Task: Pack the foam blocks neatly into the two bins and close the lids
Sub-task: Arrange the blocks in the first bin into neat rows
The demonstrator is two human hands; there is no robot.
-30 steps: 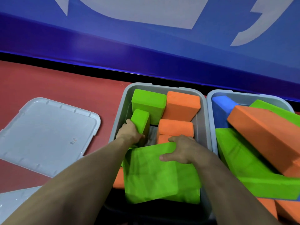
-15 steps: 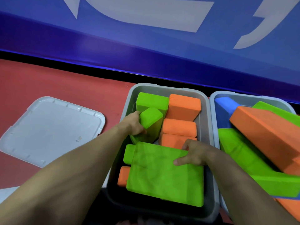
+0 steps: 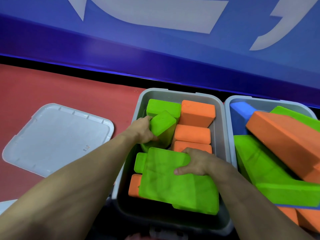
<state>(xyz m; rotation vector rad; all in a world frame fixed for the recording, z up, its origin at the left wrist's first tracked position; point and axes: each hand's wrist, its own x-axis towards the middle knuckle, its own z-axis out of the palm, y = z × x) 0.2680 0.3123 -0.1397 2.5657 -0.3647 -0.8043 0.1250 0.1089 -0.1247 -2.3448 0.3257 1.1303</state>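
Tilting up now, the small green block (image 3: 162,125) has risen on end in the left hand (image 3: 142,130), fingers curled round it, making room. Right hand (image 3: 195,163) pinches the big green slab (image 3: 173,182), just below in the left bin (image 3: 223,153), unseated.

right bin (image 3: 270,103) cut off by frame edge on the right, its floor hidden under blocks. small orange block (image 3: 134,185) mostly under big green slab (image 3: 173,184). lid (image 3: 52,135) label too small to read. right hand (image 3: 195,163) fingertips hidden behind slab's far edge.
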